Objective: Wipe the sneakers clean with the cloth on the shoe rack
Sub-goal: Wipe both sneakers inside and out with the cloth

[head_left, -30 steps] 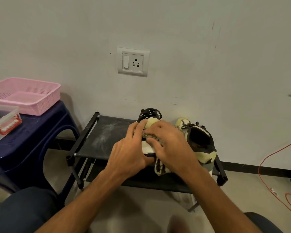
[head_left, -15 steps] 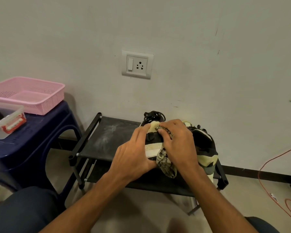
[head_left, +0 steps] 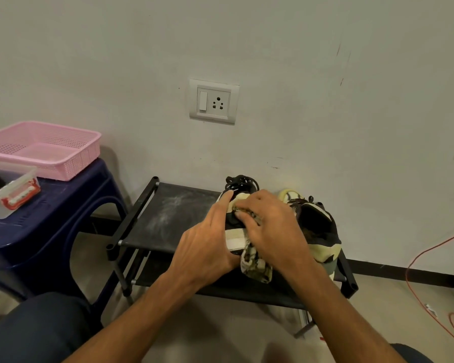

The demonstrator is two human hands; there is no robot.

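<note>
Low in the frame, two forearms reach up from the knees toward mid-frame. The left hand (head_left: 207,247) wraps the near side of a sneaker (head_left: 235,241), fingers curled along it to steady it. The right hand (head_left: 273,229) bunches the cloth (head_left: 256,267) under curled fingers and presses it on the sneaker's top. A loose tail of cloth hangs below the palm, over the heel. All this sits on the top shelf of the rack (head_left: 168,224), centre frame.

I judge the wiping to be under way on this sneaker. How clean it is I cannot tell, since the hands cover most of it. Just right of it, the second sneaker (head_left: 325,250) stands free of both hands and probably remains to be wiped. A pale dusty smear marks the shelf left of centre.
</note>
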